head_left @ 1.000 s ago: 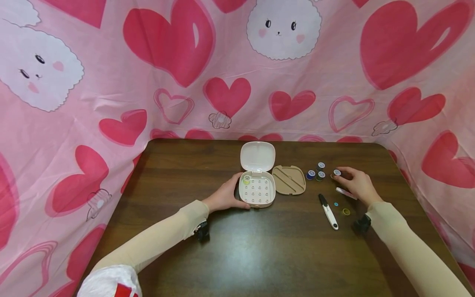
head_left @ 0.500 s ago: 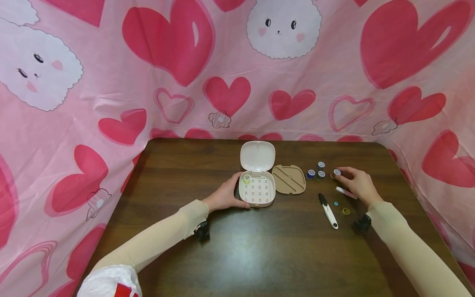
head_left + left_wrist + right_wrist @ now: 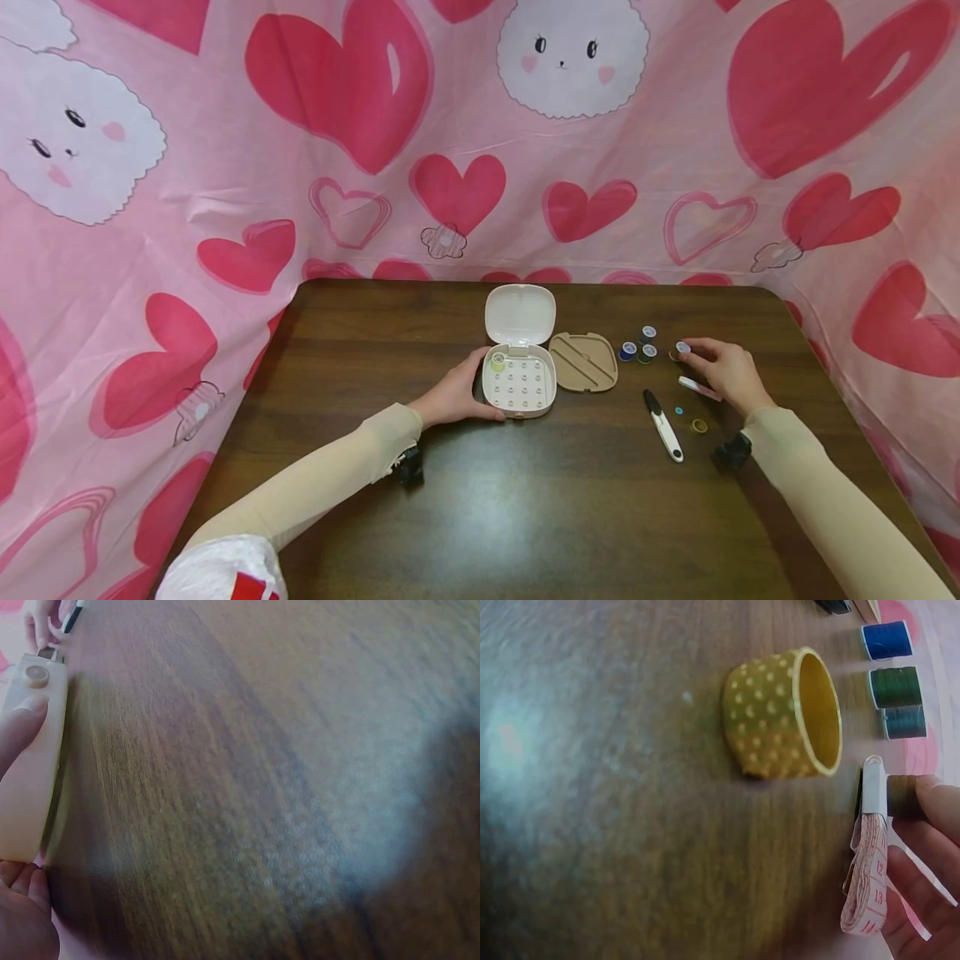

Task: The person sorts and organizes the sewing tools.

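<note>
My left hand [image 3: 453, 397] grips the left side of an open cream sewing box [image 3: 521, 315]; its thumb lies across the front wall beside the round catch in the left wrist view. A yellow thread spool [image 3: 498, 362] sits in the back left corner of the box, among rows of small pegs. Over to the right, my right hand [image 3: 726, 373] pinches a brown thread spool [image 3: 904, 796] between thumb and fingers, its white end facing up. A folded tape measure [image 3: 871, 881] lies right by that hand. Blue [image 3: 887, 640], green [image 3: 897, 688] and dark teal [image 3: 905, 721] spools stand nearby.
Against the box's right side lies a tan slotted tray [image 3: 585, 362]. Nearer the front are black-and-white thread snips [image 3: 663, 427], a small blue button [image 3: 678, 410] and a gold dimpled thimble [image 3: 765, 716]. A pink heart-patterned cloth [image 3: 592, 150] hangs behind the wooden table [image 3: 480, 517].
</note>
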The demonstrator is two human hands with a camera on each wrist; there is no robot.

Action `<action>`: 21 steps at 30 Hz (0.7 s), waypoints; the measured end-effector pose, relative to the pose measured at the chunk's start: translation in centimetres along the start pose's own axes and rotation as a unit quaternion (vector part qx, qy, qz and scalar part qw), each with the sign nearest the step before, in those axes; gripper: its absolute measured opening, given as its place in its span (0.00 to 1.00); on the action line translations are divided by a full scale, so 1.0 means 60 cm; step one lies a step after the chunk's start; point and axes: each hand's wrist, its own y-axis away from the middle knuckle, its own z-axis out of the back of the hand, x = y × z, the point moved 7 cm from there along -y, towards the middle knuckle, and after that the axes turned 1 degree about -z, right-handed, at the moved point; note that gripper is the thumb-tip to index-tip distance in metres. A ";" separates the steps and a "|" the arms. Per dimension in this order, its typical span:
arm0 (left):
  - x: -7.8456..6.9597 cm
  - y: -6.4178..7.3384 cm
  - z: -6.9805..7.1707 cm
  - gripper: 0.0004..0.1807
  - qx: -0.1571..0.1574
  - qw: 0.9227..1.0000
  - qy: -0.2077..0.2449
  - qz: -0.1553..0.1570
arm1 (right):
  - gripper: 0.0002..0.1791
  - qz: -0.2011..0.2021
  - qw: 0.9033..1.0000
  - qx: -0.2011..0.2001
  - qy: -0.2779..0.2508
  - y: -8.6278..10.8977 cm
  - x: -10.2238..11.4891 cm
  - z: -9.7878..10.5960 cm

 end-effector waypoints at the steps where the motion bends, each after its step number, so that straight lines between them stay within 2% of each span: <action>1: 0.000 0.000 0.000 0.66 0.000 1.000 0.000 0.000 | 0.26 0.001 1.000 -0.001 0.001 0.000 0.000 0.001; 15: 0.000 0.000 -0.001 0.66 0.000 1.000 -0.003 0.002 | 0.21 0.018 0.998 -0.053 0.012 0.011 -0.004 0.011; 21: 0.003 -0.002 -0.001 0.66 -0.003 1.000 -0.002 -0.003 | 0.18 0.039 0.996 -0.080 0.013 0.014 0.004 0.018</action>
